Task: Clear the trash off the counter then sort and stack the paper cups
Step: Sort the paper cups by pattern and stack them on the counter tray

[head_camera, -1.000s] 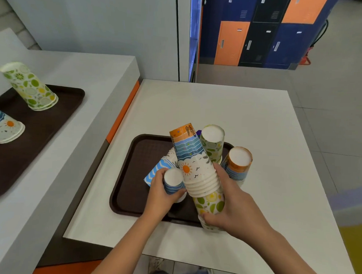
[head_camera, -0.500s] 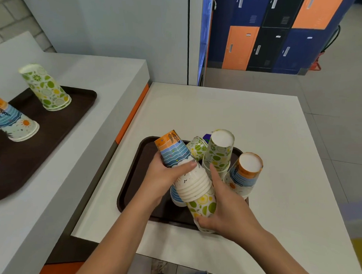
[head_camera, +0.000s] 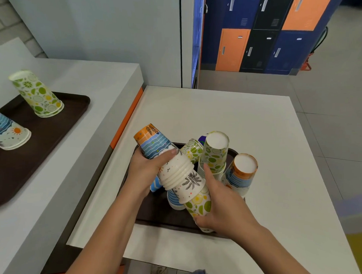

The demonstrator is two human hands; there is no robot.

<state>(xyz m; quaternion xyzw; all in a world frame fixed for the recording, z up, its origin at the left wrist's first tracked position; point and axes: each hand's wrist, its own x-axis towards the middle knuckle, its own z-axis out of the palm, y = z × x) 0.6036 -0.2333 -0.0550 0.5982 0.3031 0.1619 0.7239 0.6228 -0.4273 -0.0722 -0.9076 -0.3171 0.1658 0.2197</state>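
A person's 2 hands hold 1 tilted, nested stack of paper cups [head_camera: 176, 169] above a dark brown tray [head_camera: 159, 215] on a white table [head_camera: 218, 113]. The left hand [head_camera: 146, 168] grasps the upper end, fingers curled round blue-wave cups with an orange base. The right hand [head_camera: 221, 201] grasps the lower end, wrapped round a lime-print cup.

Just beyond the right thumb stands an upturned lime pile [head_camera: 214, 156]. Right of that hand is an upturned orange-topped pile [head_camera: 241, 173]. Behind the held stack a leaning lime cup [head_camera: 192, 150] crowds in. Beneath the left hand lies a blue-striped cup [head_camera: 155, 185].

Far left of the grip, on a separate counter [head_camera: 96, 76], a second tray [head_camera: 53, 128] carries 2 upturned piles: a lime-print pile [head_camera: 37, 95] and a wave-print pile [head_camera: 10, 134].
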